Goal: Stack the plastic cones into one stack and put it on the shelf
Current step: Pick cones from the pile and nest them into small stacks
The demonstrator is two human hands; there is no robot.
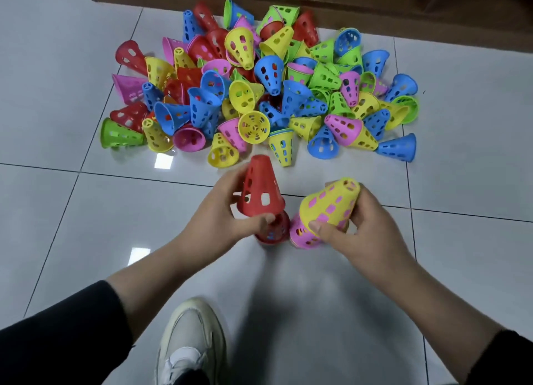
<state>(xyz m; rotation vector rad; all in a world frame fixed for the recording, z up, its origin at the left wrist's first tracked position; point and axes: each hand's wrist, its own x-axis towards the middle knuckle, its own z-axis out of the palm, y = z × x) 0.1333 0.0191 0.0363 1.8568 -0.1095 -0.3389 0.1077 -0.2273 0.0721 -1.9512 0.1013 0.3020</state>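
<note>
The left hand [219, 211] gripped a red cone [261, 188], thumb under its wide rim and fingers wrapped round the far side. That cone stood narrow end up, partly lowered over a second red cone [274, 231] whose rim rested on the floor [72, 226]. The right hand [363, 229] pinched a yellow cone [328, 203], thumb on the near rim and fingers behind the narrow top. The yellow cone leaned to the right and sat over a pink cone [302, 236], whose pink showed through the yellow one's holes and stuck out below its rim. So four cones were in hand as two nested pairs, side by side and almost touching at the bottom.

Beyond the hands lay a loose pile of cones [259, 87] in red, yellow, blue, green and pink, several dozen at least, too tumbled and overlapping for a true count. Some lay on their sides, some mouth up, and a few were already nested in one another. The pile spread across the pale floor tiles, up to the foot of a brown wooden cabinet [375, 6] at the top edge.

Both forearms were bare below pushed-up black sleeves [57, 332]. One white shoe [193, 341] was planted on the floor between the arms.
</note>
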